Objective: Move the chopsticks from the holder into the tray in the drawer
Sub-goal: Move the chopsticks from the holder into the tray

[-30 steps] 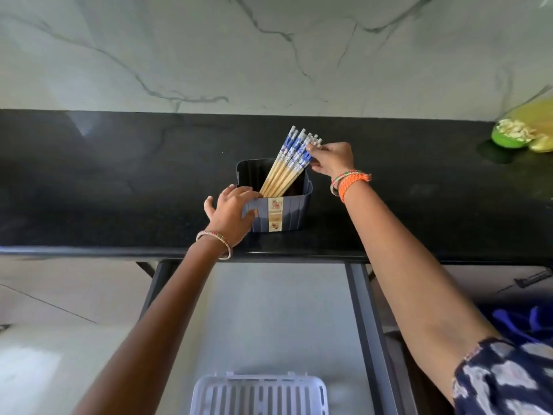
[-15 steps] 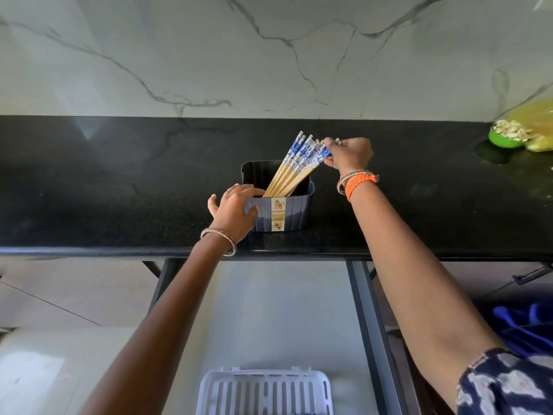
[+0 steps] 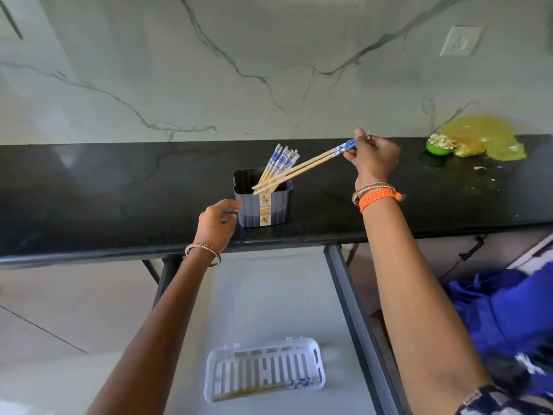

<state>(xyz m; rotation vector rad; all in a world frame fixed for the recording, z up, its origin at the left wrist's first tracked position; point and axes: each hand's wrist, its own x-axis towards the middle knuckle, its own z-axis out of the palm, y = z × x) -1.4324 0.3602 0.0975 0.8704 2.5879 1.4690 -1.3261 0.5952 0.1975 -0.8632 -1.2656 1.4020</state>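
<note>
- Chopsticks (image 3: 302, 168) with blue-and-white patterned tops: a few are pinched at their tops by the right hand (image 3: 372, 155), slanting down to the left, their bare wooden tips level with the rim of the holder (image 3: 263, 205).
- More chopsticks stand leaning inside that dark, ribbed holder, which sits on the black counter (image 3: 89, 190) near its front edge.
- Left hand (image 3: 217, 224) is just beside the holder's left wall, fingers loosely curled and holding nothing; whether a fingertip touches the wall cannot be told.
- Both wrists wear bangles, and the right one also has an orange braided band.
- Behind the counter rises a pale marble wall (image 3: 269, 55) with dark veins, and a white wall socket (image 3: 457, 40) sits at upper right.
- Far right on the counter are a small green bowl (image 3: 440, 148) of pale pieces and a crumpled yellow bag (image 3: 484, 139), with crumbs scattered nearby.
- Below the counter a drawer (image 3: 344, 295) with dark side rails is pulled open; its floor is pale.
- White slotted tray (image 3: 264, 369) lies in the drawer and already holds chopsticks along its near side.
</note>
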